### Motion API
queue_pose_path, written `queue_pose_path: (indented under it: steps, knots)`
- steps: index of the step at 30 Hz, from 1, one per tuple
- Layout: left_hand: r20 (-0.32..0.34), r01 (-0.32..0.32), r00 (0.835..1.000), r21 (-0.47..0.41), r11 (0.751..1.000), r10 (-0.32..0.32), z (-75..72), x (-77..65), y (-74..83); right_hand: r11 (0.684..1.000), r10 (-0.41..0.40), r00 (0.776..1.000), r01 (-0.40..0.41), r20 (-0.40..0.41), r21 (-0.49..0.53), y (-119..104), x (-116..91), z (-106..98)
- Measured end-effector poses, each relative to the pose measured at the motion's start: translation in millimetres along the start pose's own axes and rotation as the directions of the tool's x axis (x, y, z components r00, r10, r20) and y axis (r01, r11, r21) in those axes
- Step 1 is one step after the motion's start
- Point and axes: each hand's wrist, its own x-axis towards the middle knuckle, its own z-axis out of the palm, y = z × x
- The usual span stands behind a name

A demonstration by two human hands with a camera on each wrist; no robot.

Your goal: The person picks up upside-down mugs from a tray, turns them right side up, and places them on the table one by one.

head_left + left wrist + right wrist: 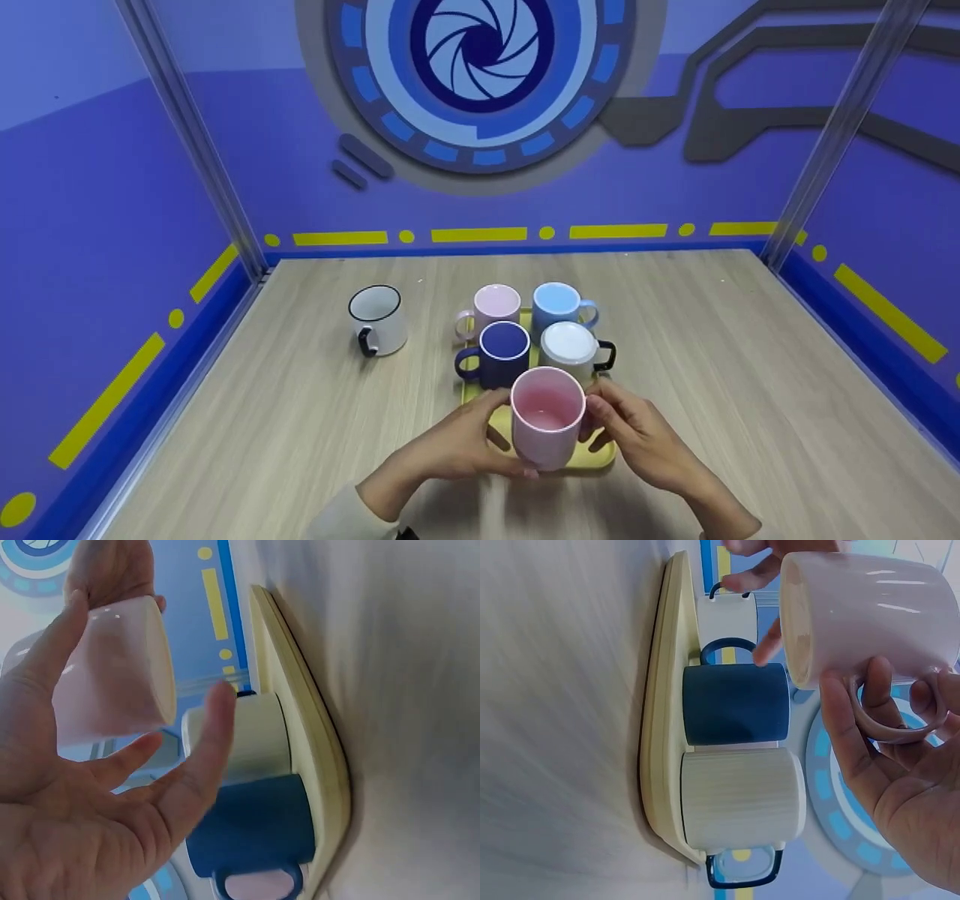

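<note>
A pink mug (pixel 546 448) is held up over the near end of a yellow tray (pixel 592 457), its mouth tipped toward the head camera. My right hand (pixel 641 435) grips it by the handle, with fingers through the loop in the right wrist view. On the mug's other side is my left hand (pixel 454 444), its thumb (pixel 56 645) lying along the wall and its other fingers spread out straight. Just beyond, on the tray, stand a navy mug (pixel 735 705) and a ribbed white mug (pixel 742 799) with a black handle.
Behind them on the tray are a light pink mug (pixel 496 301) and a light blue mug (pixel 556 300). A white mug with a black rim (pixel 386 334) stands apart to the left on the wooden table (pixel 300 420). Blue panels (pixel 480 202) enclose the back and sides.
</note>
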Motion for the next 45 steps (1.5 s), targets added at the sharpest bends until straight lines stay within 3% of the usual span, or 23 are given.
queue_pose_path:
  steps: [8,17,23,32,38,45]
  knots:
    - [-0.093,0.07,0.994,0.186,0.98,-0.054,-15.2,-2.8,-11.0,1.0,0.013,1.0,-0.013,-0.002,0.004,0.9,0.5,-1.4]
    - [-0.166,0.124,0.984,0.357,0.926,-0.067,-23.5,0.0,-32.4,1.0,0.018,1.0,-0.018,0.002,0.01,2.6,0.5,-2.0]
    - [-0.194,0.194,0.973,0.372,0.908,-0.128,-25.1,4.6,-39.1,0.999,0.05,0.999,-0.05,-0.01,0.006,4.7,1.6,-4.0]
    - [-0.121,0.229,0.973,0.394,0.89,-0.197,-26.5,11.6,-40.9,0.998,0.059,0.997,-0.058,-0.05,0.018,5.2,2.2,-13.1]
    - [-0.083,0.204,0.979,0.378,0.903,-0.186,-30.4,11.0,-42.8,0.998,0.058,0.993,-0.057,-0.104,0.014,2.6,3.5,-26.2]
    - [-0.024,0.218,0.975,0.279,0.935,-0.22,-30.7,12.2,-44.2,0.996,0.084,0.97,-0.082,-0.229,0.019,-5.5,7.3,-48.1]
